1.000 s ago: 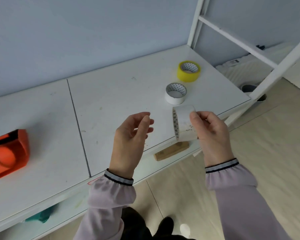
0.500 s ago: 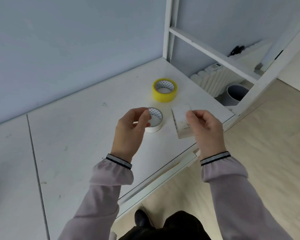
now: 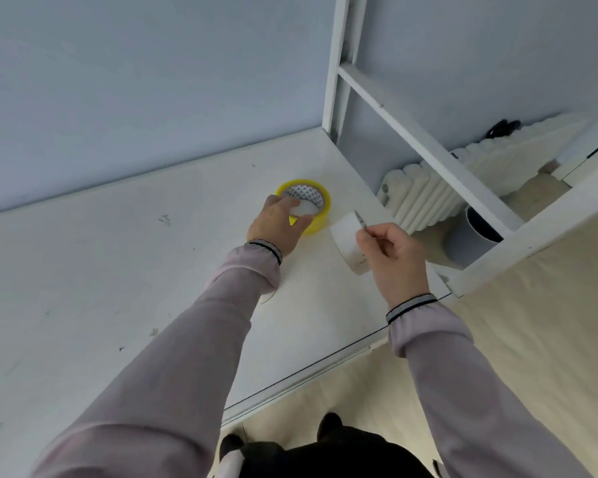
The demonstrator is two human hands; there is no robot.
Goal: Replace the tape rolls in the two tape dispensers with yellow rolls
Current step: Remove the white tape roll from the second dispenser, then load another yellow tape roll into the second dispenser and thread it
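A yellow tape roll (image 3: 321,201) lies flat on the white table (image 3: 118,270) near its far right corner. My left hand (image 3: 275,225) is stretched out onto the roll's near rim, with fingers in the core and thumb on the outer wall. My right hand (image 3: 394,257) holds a white tape roll (image 3: 347,241) on edge just above the table, right of the yellow one. A sliver of a second white roll (image 3: 267,299) peeks out under my left sleeve. No tape dispenser is in view.
A white metal frame (image 3: 335,81) with a slanted bar rises from the table's far right corner. Beyond it stand a white radiator (image 3: 425,194) and a grey bin (image 3: 469,239). The table's front edge (image 3: 301,381) runs diagonally, with beige floor below.
My left hand has reached forward from beside the white roll on the table to the yellow roll. The view swung right, so the orange dispenser left the frame. My right hand still holds the white roll.
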